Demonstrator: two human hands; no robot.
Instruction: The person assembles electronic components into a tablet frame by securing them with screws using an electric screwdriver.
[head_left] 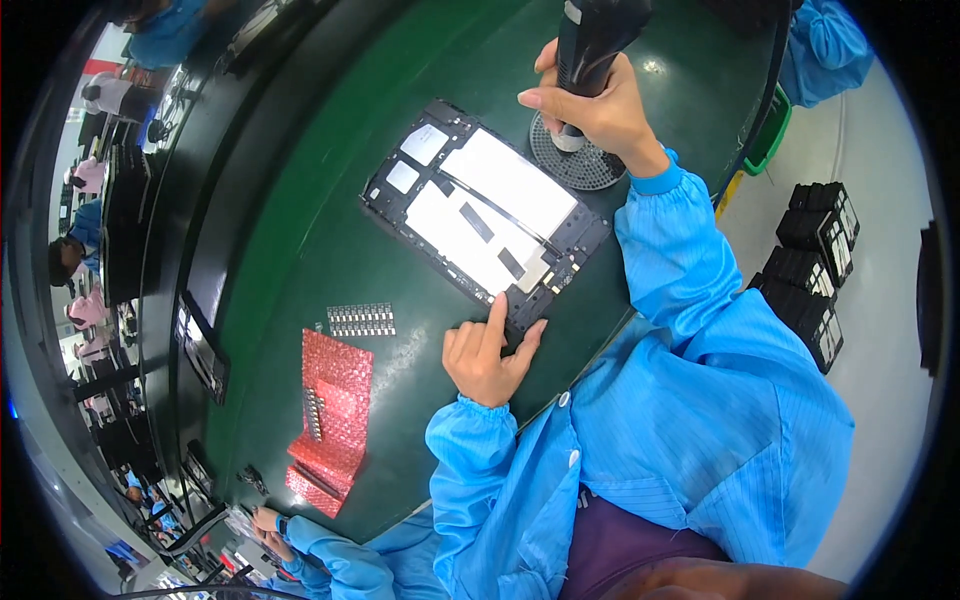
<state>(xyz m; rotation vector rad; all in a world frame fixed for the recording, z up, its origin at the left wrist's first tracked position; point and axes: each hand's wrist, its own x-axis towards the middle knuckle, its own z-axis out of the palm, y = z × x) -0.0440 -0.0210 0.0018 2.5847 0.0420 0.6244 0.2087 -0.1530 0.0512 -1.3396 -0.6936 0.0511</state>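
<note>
An opened tablet (480, 250) with a white inner plate and black frame lies at a slant on the green bench. My left hand (488, 360) has its near corner between index finger and thumb, the other fingers curled in. My right hand (610, 110) grips a black electric screwdriver (590, 55), its fingers wrapped round the body. The screwdriver points down at a round grey perforated dish (590, 165), just beyond the tablet's right side. Whether its tip touches the dish I cannot tell.
Red bubble wrap (335, 400) with small metal parts lies on the bench (260, 350) at left, beside a sheet of small parts (362, 320). A co-worker's hands (270, 530) show at lower left. Black stacked devices (810, 260) stand on the floor at right, near a green bin (770, 130).
</note>
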